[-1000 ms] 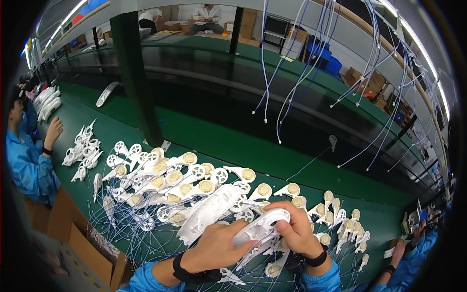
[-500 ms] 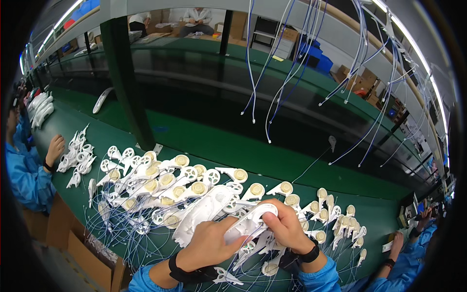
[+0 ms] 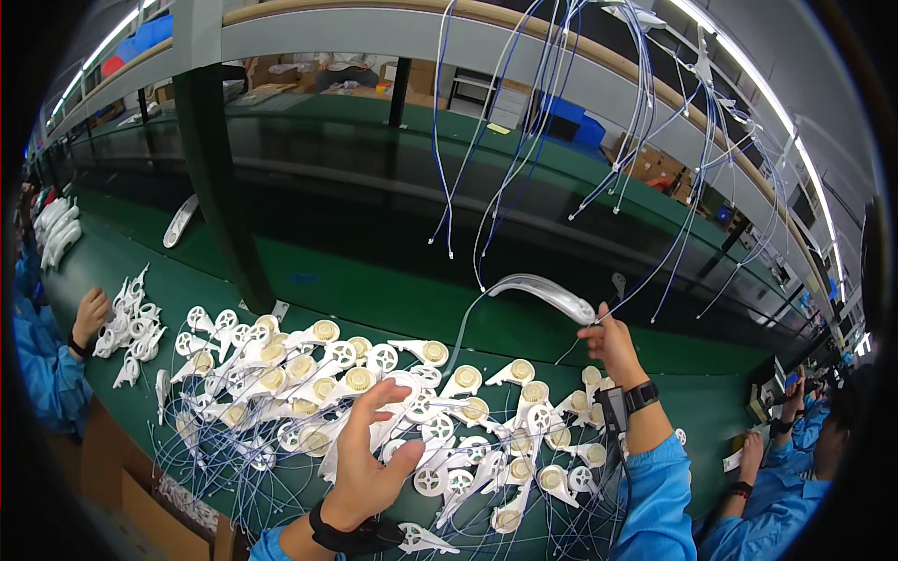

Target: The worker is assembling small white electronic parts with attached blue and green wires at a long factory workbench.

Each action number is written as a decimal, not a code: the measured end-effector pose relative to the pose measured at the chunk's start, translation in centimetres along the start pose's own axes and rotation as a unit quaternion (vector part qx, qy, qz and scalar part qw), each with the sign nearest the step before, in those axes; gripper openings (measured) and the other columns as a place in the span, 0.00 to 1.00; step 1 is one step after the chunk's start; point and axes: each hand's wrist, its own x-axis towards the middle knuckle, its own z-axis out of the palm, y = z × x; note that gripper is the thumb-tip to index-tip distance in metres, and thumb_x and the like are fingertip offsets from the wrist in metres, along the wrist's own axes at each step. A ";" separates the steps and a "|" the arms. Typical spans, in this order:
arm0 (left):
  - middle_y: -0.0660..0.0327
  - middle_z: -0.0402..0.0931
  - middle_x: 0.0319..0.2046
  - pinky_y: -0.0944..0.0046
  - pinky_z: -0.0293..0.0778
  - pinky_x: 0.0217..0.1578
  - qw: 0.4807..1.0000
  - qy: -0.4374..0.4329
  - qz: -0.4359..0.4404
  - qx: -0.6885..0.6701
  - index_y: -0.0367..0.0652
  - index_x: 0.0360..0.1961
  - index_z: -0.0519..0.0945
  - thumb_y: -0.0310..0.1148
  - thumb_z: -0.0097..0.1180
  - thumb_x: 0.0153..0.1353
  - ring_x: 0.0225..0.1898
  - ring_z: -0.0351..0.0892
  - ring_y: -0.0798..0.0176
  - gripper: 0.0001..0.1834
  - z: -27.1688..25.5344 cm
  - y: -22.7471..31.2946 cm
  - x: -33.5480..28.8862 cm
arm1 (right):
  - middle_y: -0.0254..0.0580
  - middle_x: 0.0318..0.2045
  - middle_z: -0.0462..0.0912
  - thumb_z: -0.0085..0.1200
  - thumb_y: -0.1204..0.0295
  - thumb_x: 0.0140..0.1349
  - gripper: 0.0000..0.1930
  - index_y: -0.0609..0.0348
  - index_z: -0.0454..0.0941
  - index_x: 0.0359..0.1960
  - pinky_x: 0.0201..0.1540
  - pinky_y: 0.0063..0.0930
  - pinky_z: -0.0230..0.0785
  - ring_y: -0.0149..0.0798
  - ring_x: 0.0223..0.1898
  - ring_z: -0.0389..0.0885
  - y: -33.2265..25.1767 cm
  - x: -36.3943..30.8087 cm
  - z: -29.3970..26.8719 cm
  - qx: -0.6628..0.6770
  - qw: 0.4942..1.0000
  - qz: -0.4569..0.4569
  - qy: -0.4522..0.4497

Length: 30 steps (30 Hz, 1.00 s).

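My right hand (image 3: pixel 613 351) reaches out over the dark strip behind the green table. Its thumb and fingers close at the right end of a curved white plastic shell (image 3: pixel 543 292). From the shell's left end a grey-blue wire (image 3: pixel 460 338) trails down toward the parts. My left hand (image 3: pixel 365 458) holds nothing, its fingers spread above a pile of white plastic parts. Several of these carry cream-coloured round coils (image 3: pixel 360 378), others spoked wheels (image 3: pixel 382 357). Another large white shell (image 3: pixel 398 381) lies partly hidden behind my left hand. Thin blue and white wires (image 3: pixel 234 486) tangle along the near side.
Blue and white wires (image 3: pixel 449 224) hang from the rail overhead. A dark green post (image 3: pixel 220 178) rises at the far left. A co-worker's hand (image 3: pixel 91 313) rests beside a small white heap (image 3: pixel 133 323); other people sit at right. A cardboard box (image 3: pixel 154 510) stands at lower left.
The white shell, earlier between both hands above the pile, is now out over the dark strip with my right hand. My left hand has let go and opened. The view has shifted slightly.
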 end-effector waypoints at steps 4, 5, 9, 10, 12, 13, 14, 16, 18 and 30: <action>0.54 0.76 0.50 0.57 0.69 0.49 0.999 -0.028 0.007 0.041 0.37 0.55 0.70 0.40 0.64 0.53 0.52 0.75 0.56 0.30 0.0 0.1 0.2 | 0.48 0.29 0.84 0.57 0.52 0.58 0.21 0.60 0.83 0.34 0.32 0.33 0.73 0.40 0.28 0.83 2.9 1.6 -2.9 -0.410 0.906 -0.088 0.065; 0.54 0.77 0.48 0.58 0.70 0.47 0.998 -0.030 0.015 0.051 0.38 0.52 0.73 0.38 0.65 0.53 0.50 0.76 0.56 0.27 0.1 0.3 0.3 | 0.48 0.29 0.84 0.57 0.52 0.58 0.21 0.60 0.83 0.34 0.32 0.33 0.73 0.40 0.28 0.83 3.1 1.7 -3.0 -0.410 0.906 -0.088 0.064; 0.53 0.78 0.44 0.61 0.73 0.42 0.995 -0.029 0.043 0.088 0.38 0.47 0.77 0.32 0.65 0.52 0.45 0.78 0.55 0.21 0.3 0.0 0.2 | 0.50 0.33 0.85 0.63 0.55 0.48 0.19 0.59 0.84 0.30 0.40 0.39 0.76 0.49 0.38 0.85 1.4 0.4 -0.7 -0.625 0.775 -0.069 0.072; 0.53 0.78 0.44 0.61 0.73 0.42 0.995 -0.030 0.044 0.090 0.38 0.47 0.77 0.32 0.65 0.52 0.45 0.78 0.55 0.21 0.4 -0.2 0.3 | 0.50 0.35 0.85 0.65 0.55 0.46 0.19 0.58 0.84 0.32 0.42 0.39 0.76 0.50 0.39 0.84 1.4 0.7 -0.5 -0.656 0.749 -0.050 0.079; 0.52 0.78 0.43 0.61 0.73 0.41 0.993 -0.036 0.057 0.094 0.37 0.46 0.78 0.31 0.65 0.52 0.43 0.79 0.55 0.20 0.5 -0.4 0.4 | 0.49 0.36 0.85 0.65 0.55 0.45 0.20 0.58 0.84 0.34 0.44 0.39 0.76 0.50 0.40 0.84 1.4 1.1 -0.8 -0.658 0.747 -0.037 0.087; 0.52 0.79 0.42 0.61 0.74 0.41 0.994 -0.035 0.049 0.090 0.37 0.45 0.79 0.31 0.65 0.52 0.44 0.79 0.55 0.19 0.5 -0.4 0.3 | 0.48 0.37 0.85 0.66 0.54 0.43 0.22 0.58 0.84 0.35 0.46 0.38 0.75 0.50 0.42 0.84 1.3 1.4 -1.1 -0.662 0.743 -0.023 0.094; 0.52 0.79 0.42 0.61 0.74 0.41 0.994 -0.032 0.049 0.092 0.37 0.45 0.79 0.31 0.65 0.52 0.44 0.79 0.55 0.19 0.5 -0.4 0.4 | 0.48 0.37 0.85 0.66 0.54 0.43 0.22 0.58 0.84 0.35 0.46 0.38 0.75 0.50 0.42 0.84 1.4 1.7 -1.4 -0.662 0.744 -0.026 0.092; 0.52 0.79 0.42 0.62 0.74 0.41 0.995 -0.034 0.039 0.081 0.37 0.44 0.79 0.31 0.65 0.52 0.44 0.80 0.55 0.18 0.5 -0.5 0.3 | 0.49 0.40 0.84 0.67 0.55 0.42 0.24 0.58 0.83 0.37 0.48 0.38 0.75 0.50 0.44 0.83 2.0 2.3 -2.2 -0.635 0.766 0.008 0.102; 0.52 0.79 0.42 0.63 0.74 0.42 0.996 -0.028 0.042 0.079 0.36 0.42 0.80 0.30 0.66 0.52 0.43 0.80 0.55 0.17 0.7 -0.3 0.4 | 0.50 0.41 0.84 0.68 0.57 0.40 0.24 0.58 0.84 0.37 0.49 0.39 0.75 0.52 0.46 0.82 2.4 2.8 -3.6 -0.607 0.785 0.038 0.116; 0.54 0.80 0.42 0.65 0.72 0.41 0.996 -0.051 0.040 0.067 0.37 0.42 0.80 0.29 0.62 0.55 0.41 0.78 0.61 0.14 0.5 -0.5 -0.1 | 0.25 0.17 0.66 0.47 0.77 0.56 0.03 0.56 0.72 0.26 0.18 0.18 0.47 0.20 0.14 0.56 -1.9 -2.6 -3.8 0.072 0.988 -0.136 -0.035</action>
